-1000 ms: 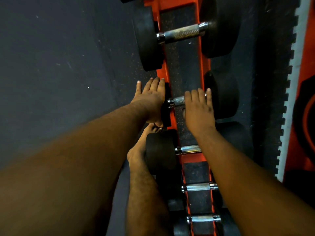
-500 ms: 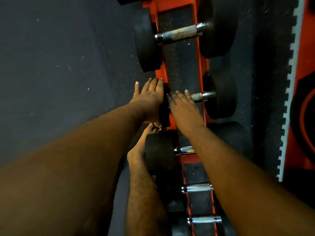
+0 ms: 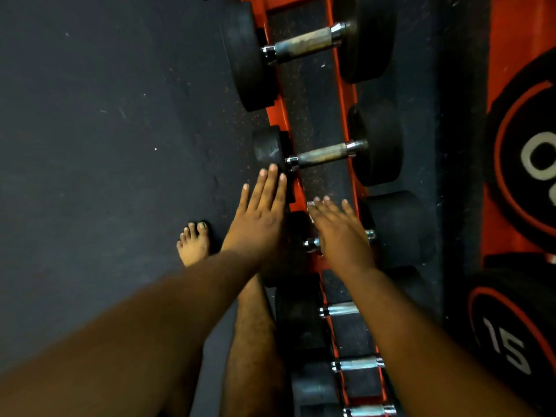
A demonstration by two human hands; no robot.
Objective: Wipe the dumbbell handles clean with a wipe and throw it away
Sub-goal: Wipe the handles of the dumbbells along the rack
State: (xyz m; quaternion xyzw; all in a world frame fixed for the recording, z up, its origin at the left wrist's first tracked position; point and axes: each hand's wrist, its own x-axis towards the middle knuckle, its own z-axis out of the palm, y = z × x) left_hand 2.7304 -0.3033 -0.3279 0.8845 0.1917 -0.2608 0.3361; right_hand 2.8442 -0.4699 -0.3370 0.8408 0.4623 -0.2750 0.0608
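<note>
Black dumbbells lie in a row on an orange rack. My right hand lies flat, fingers stretched, over the handle of the third dumbbell; only the handle's chrome ends show. A pale sliver peeks out beside its index finger; I cannot tell whether it is a wipe. My left hand is flat and empty beside that dumbbell's left head, fingertips at the left head of the second dumbbell, whose handle is bare. The top dumbbell's handle looks dull and stained.
More dumbbells with chrome handles sit nearer me on the rack. Black and orange weight plates, one marked 15, lie at the right. My bare foot stands on the dark rubber floor left of the rack.
Both hands have drawn back from the second dumbbell to the third one, nearer me. The right hand first slid left along the second handle, which is uncovered now.
</note>
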